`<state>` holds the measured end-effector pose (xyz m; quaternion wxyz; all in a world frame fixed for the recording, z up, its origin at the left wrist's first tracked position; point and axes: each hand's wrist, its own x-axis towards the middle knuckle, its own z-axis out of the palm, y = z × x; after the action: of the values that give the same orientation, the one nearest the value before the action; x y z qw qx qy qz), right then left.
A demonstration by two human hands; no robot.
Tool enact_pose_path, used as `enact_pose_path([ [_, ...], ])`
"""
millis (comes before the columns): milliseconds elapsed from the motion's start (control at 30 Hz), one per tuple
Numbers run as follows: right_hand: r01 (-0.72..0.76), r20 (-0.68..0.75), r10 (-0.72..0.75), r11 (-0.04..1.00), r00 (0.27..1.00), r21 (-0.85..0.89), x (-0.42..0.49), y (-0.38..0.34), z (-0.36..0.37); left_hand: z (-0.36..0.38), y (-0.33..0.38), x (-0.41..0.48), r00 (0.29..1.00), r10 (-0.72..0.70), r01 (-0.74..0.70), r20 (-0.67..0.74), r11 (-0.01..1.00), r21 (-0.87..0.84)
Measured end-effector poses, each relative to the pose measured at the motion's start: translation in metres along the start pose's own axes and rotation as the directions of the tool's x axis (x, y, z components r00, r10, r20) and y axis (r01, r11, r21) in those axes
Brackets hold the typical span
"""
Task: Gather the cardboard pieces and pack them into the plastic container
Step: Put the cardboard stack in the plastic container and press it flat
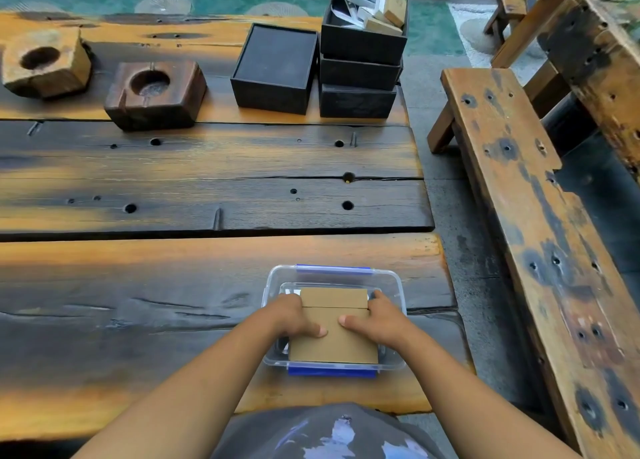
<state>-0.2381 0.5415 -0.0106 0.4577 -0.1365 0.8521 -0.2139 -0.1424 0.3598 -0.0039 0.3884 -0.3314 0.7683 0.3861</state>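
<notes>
A clear plastic container (394,287) with blue clips sits near the table's front right edge. Brown cardboard pieces (334,341) lie flat inside it, a front piece and a narrower one behind. My left hand (296,315) grips the left side of the cardboard, thumb on top. My right hand (375,320) holds the right side the same way. Both hands reach down into the container.
Black boxes (275,67) stand at the back of the wooden table (173,285), one stack (360,74) holding papers and small cartons. Two wooden blocks with round hollows (154,93) sit at back left. A wooden bench (526,216) runs along the right.
</notes>
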Motion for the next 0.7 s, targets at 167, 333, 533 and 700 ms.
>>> enact_pose_path([
  [167,-0.022,0.055,0.018,0.998,0.998,0.063,0.0016,-0.0051,-0.0066,-0.0068,0.0027,0.0034,0.999,-0.017,0.017,0.036,1.000,0.022],
  [333,-0.022,0.053,0.018,0.998,0.998,0.061,0.0011,-0.0048,-0.0056,-0.0034,0.0019,0.0064,0.999,-0.026,0.023,0.024,0.994,0.111],
  [533,-0.050,0.064,0.046,0.997,0.997,0.059,0.0048,-0.0029,-0.0055,-0.0020,0.0029,0.0073,0.999,-0.036,0.033,0.018,0.988,0.149],
  [700,-0.088,0.081,0.086,0.996,0.993,0.025,0.0081,-0.0039,-0.0058,-0.0016,0.0069,0.0080,0.996,-0.083,0.078,0.016,0.980,0.183],
])
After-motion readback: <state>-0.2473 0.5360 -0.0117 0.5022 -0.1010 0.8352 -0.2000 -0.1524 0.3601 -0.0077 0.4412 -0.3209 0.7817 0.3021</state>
